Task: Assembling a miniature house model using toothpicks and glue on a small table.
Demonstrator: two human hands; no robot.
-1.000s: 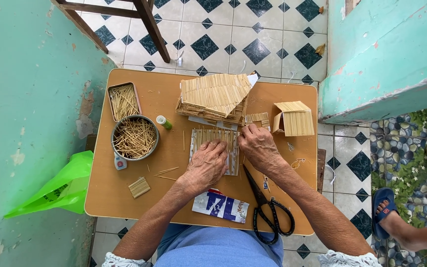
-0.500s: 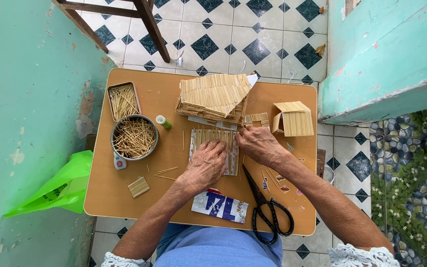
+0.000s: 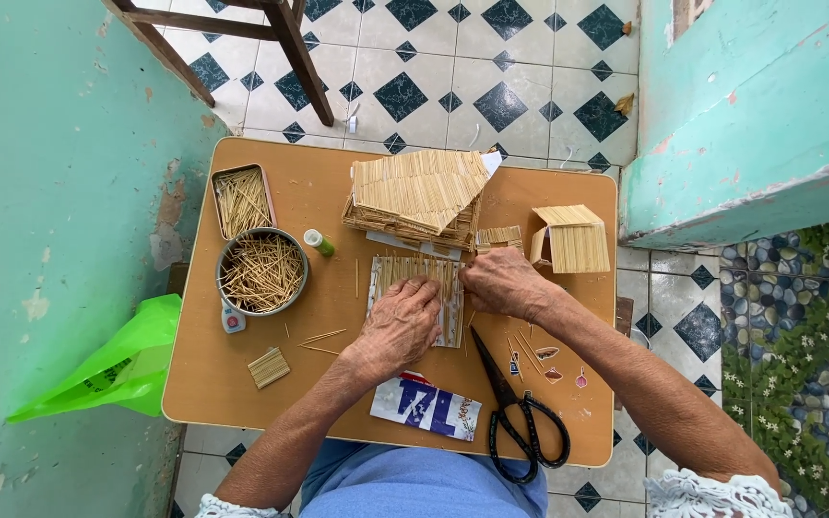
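Two hands rest on a flat panel of sticks (image 3: 414, 273) laid side by side on a sheet of paper in the middle of the small wooden table (image 3: 328, 197). The left hand (image 3: 400, 326) lies palm down across the panel's lower half, fingers spread and pressing, which looks meant to keep the loose row from sliding. The right hand (image 3: 501, 281) comes in at the panel's right edge with its fingers curled toward that edge; whether they pinch a single stick cannot be told, as the fingertips are hidden. Neither hand is closed round anything that shows. Just above the panel sits a bigger stick-built roof piece (image 3: 417, 195), touching or nearly touching the panel's top edge, so there is little room upward. To its right stands a small stick house (image 3: 573, 238), close to the right wrist. A round bowl of loose sticks (image 3: 262, 271) and a rectangular tin of sticks (image 3: 243, 200) stand to the left, within easy reach of the left arm, with a small green-capped bottle (image 3: 319, 242) between the bowl and the panel. Black scissors (image 3: 520, 417) lie under the right forearm, near the table's front edge, beside a printed paper packet (image 3: 426, 407). A little bundle of short sticks (image 3: 269, 367) lies apart at front left, and a green plastic bag (image 3: 107, 364) hangs off the table's left side.
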